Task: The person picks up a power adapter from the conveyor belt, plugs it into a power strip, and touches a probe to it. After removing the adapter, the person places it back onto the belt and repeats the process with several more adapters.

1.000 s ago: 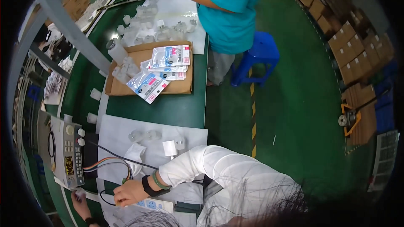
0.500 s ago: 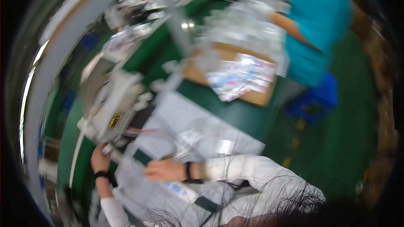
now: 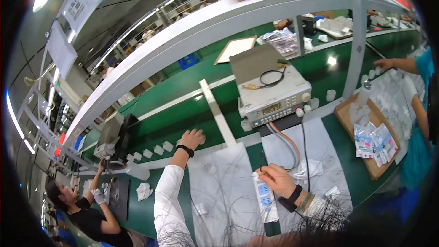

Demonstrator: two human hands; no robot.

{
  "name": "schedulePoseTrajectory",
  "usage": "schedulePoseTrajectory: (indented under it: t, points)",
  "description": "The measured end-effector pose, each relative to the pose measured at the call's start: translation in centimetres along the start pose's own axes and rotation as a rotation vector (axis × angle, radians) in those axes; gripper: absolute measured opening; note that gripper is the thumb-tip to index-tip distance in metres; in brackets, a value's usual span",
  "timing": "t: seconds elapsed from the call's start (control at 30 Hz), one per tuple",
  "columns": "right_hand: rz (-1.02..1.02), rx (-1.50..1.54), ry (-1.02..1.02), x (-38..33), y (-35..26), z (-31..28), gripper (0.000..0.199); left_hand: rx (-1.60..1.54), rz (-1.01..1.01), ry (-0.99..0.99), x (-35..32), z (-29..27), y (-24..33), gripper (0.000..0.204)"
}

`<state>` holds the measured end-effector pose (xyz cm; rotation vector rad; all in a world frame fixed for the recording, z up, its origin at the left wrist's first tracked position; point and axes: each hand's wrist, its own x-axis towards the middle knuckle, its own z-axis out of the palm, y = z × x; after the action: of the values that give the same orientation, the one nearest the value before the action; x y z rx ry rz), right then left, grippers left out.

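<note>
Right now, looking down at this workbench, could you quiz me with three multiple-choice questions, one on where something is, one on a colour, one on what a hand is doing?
1. Where does the grey test instrument stand?
A. at the far side of the bench, beyond the white paper sheets
B. on the floor
C. in the cardboard tray

2. What colour is the bench top?
A. red
B. green
C. yellow

3. What is the right hand doing?
A. resting flat and empty
B. holding a cup
C. pinching a small probe-like piece over the white power strip

Answers: 1 A, it sits behind the paper sheets, with wires running from its front. 2 B, green shows all around the sheets. 3 C, the fingers close on a small tip above the strip, while the left hand reaches far forward onto the bench.
</note>
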<state>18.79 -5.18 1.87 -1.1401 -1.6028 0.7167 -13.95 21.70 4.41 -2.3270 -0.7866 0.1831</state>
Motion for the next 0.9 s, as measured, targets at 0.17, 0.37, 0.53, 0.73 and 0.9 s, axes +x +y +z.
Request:
schedulePoseTrajectory:
  t: [0.17, 0.37, 0.53, 0.73, 0.9]
  points:
    - [-0.033, 0.063, 0.011, -0.3, 0.6, 0.6, 0.023, -0.041, -0.197, -0.281, 1.4, 1.6, 0.1, 0.02]
    - [0.022, 0.027, -0.003, 0.4, 0.1, 0.5, 0.024, -0.97, -0.563, 0.209, -0.9, -6.5, 3.0, 0.028]
    - [0.064, -0.018, -0.023, 0.4, 0.9, -0.3, 0.025, -2.092, -0.571, 0.125, -3.9, -16.5, 14.2, 0.043]
    - [-0.02, 0.064, 0.045, 0.5, 1.0, 0.8, 0.023, -1.777, -0.372, -0.033, -5.6, -17.3, 23.3, 0.045]
    - [-0.027, 0.035, 0.03, 0.3, 0.7, 0.3, 0.026, -1.2, -0.124, 0.219, -5.1, -19.2, 24.5, 0.04]
